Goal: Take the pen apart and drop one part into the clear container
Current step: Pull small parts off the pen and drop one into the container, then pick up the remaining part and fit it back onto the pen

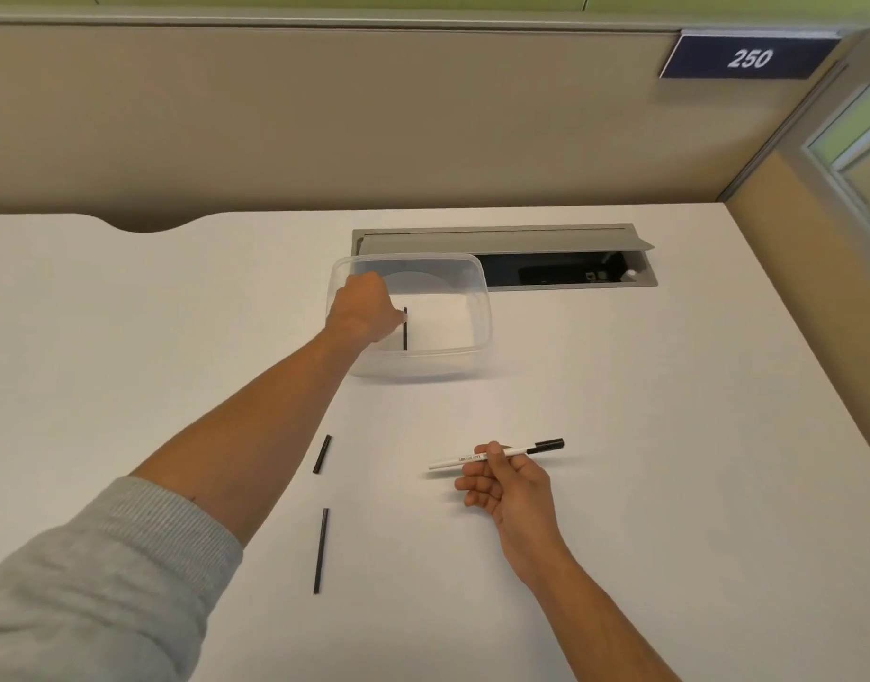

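A left hand [361,307] pinches a thin black pen rod [405,332] over the clear plastic container [477,356] at twelve o'clock; the right hand [509,484] pinches the white pen barrel [460,460].

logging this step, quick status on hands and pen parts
Left hand over clear container, pinching thin black part. Right hand holds white pen. Two black pieces loose on desk. Nothing blocking.

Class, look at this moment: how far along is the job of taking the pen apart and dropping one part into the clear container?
Done: two thin black rods, one short and one long, lie loose on the white desk. In hand: the left hand holds a thin black piece upright over the clear plastic container; the right hand holds the white pen barrel. Left: letting that piece go.
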Available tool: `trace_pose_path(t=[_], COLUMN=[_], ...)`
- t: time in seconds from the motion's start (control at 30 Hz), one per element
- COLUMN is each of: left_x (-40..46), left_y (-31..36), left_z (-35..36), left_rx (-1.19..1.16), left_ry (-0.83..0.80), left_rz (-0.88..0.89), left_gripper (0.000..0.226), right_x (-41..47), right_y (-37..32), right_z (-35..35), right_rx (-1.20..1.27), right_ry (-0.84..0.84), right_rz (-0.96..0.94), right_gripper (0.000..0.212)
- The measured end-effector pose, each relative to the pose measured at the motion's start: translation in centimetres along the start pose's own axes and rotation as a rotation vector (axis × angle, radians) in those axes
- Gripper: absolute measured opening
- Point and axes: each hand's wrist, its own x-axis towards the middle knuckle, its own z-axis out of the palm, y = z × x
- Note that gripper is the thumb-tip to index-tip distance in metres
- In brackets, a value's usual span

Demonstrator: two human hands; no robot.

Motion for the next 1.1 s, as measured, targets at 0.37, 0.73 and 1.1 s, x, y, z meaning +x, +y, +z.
trace_pose_path(t=[0.37,0.73,1.1], left_x=[-11.9,-22.3,-25.0], left_y=[-3.7,-9.4,-11.3], left_z=[-0.5,7.2,8.2], left_rx=[-0.405,-0.165,-0.053], left_ry=[0.401,0.147,0.065], left_rz=[0.003,-0.115,-0.279], left_gripper=[0.013,0.026,0.031], right_x=[-2.8,-6.2,-8.0], right_y=[0.3,1.2,1.8], right_z=[-0.9,-1.7,-2.0], right_rx=[0.025,0.02,-0.002], right_ry=[0.004,0.031,0.039], right_rz=[0.0,-0.001,-0.009], right_gripper=[0.02,0.018,0.021])
